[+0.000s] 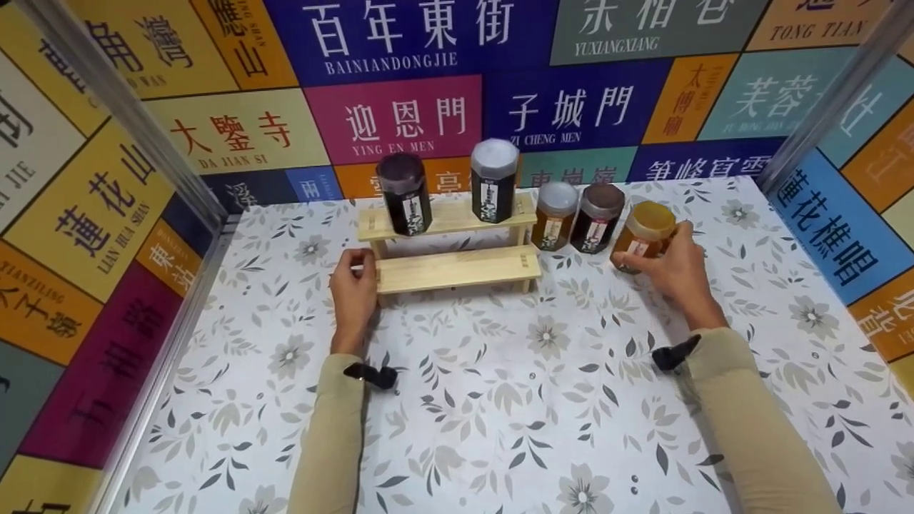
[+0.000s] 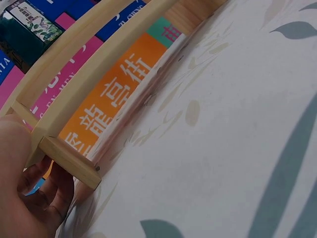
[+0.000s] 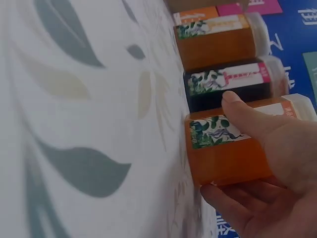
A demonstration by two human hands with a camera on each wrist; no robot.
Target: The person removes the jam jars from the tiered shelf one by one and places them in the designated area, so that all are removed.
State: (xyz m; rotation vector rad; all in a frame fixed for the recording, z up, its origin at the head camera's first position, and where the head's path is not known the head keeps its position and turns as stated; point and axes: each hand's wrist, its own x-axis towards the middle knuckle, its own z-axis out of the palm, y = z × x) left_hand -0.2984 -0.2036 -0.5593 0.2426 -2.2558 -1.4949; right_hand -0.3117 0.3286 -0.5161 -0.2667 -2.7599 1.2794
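An amber jar with a yellowish lid [image 1: 645, 227] stands on the cloth at the right, held by my right hand [image 1: 684, 278]. In the right wrist view, the thumb lies across the jar's label [image 3: 210, 133] and the fingers curl round its other side. My left hand [image 1: 353, 296] grips the left end of the wooden two-step rack [image 1: 457, 270]. Its fingers bend near the rack's end leg [image 2: 72, 161] in the left wrist view. On the upper step stand a dark-lidded jar [image 1: 397, 187] and a white-lidded dark jar [image 1: 494, 175].
An orange jar with a whitish lid [image 1: 554, 214] and a dark jar with a brown lid [image 1: 598, 214] stand between rack and right hand. Behind is a wall of coloured sign panels [image 1: 400, 118]. A floral cloth [image 1: 493, 400] covers the table, and metal posts [image 1: 161, 143] edge the booth.
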